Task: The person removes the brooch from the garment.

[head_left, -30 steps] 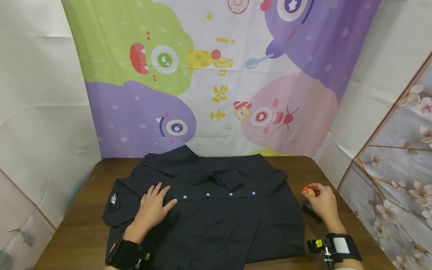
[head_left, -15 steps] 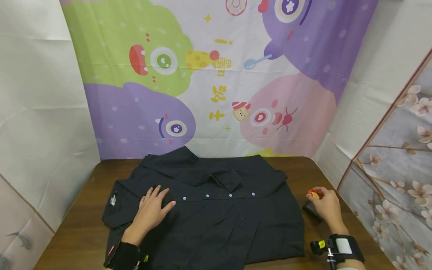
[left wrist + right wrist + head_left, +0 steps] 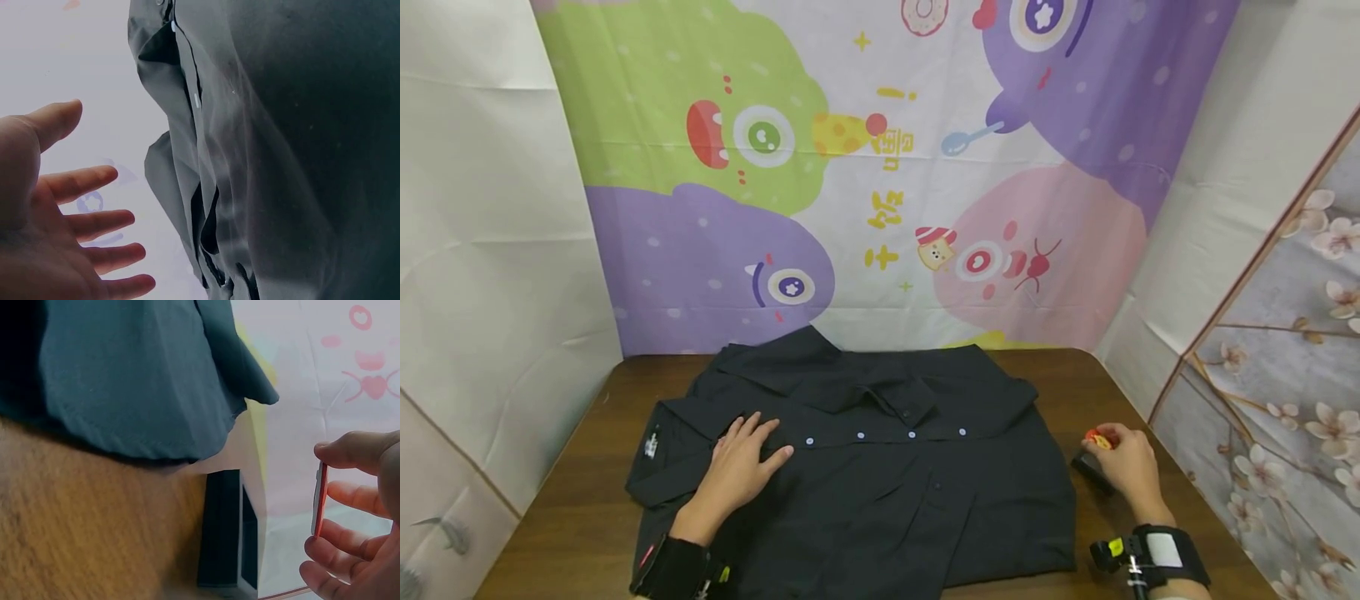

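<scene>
A black button-up shirt (image 3: 880, 475) lies spread flat on the brown table (image 3: 572, 500), with a row of pale buttons across its middle. My left hand (image 3: 739, 467) rests flat on the shirt's left part, fingers straight; in the left wrist view the fingers (image 3: 94, 219) are spread beside the shirt (image 3: 300, 156). My right hand (image 3: 1122, 460) sits at the table's right side, just off the shirt's edge, and pinches a small red and orange badge (image 3: 1097, 438) between thumb and fingers. The right wrist view shows this thin red-edged badge (image 3: 319, 499) held upright.
A small black box (image 3: 1090, 471) lies on the table under my right hand, seen as a dark block (image 3: 226, 528) in the right wrist view. A cartoon monster cloth (image 3: 880, 167) hangs behind the table. A floral panel (image 3: 1285, 400) stands at the right.
My right hand with the badge has drifted slightly right and toward me, away from the shirt's edge. The left hand has stayed flat on the shirt.
</scene>
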`<state>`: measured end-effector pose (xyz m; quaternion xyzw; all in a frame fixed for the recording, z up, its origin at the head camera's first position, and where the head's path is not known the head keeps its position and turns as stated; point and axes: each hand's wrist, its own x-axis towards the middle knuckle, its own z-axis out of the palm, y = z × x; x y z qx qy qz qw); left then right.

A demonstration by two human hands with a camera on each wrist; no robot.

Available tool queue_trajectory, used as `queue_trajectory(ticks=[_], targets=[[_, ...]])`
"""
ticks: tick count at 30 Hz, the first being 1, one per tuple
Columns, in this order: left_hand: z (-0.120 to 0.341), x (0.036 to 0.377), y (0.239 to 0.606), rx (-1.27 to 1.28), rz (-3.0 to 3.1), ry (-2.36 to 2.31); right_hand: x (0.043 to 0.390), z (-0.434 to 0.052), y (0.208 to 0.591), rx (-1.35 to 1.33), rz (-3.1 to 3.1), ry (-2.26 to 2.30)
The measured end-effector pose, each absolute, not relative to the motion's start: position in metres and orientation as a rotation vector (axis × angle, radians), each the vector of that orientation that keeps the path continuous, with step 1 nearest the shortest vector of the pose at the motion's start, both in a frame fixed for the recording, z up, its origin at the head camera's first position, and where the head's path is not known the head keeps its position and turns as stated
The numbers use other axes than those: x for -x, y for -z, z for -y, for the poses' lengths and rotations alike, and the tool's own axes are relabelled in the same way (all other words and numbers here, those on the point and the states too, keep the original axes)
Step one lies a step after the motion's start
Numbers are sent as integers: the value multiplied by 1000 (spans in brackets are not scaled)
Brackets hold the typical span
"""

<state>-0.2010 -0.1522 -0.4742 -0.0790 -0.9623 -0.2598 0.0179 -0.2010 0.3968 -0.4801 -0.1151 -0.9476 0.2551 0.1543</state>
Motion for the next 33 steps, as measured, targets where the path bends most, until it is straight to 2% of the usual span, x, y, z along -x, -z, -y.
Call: queue_trajectory(ticks=[33], targets=[[152, 202, 480, 235, 2984, 831, 204, -411, 503, 407, 2833, -646]])
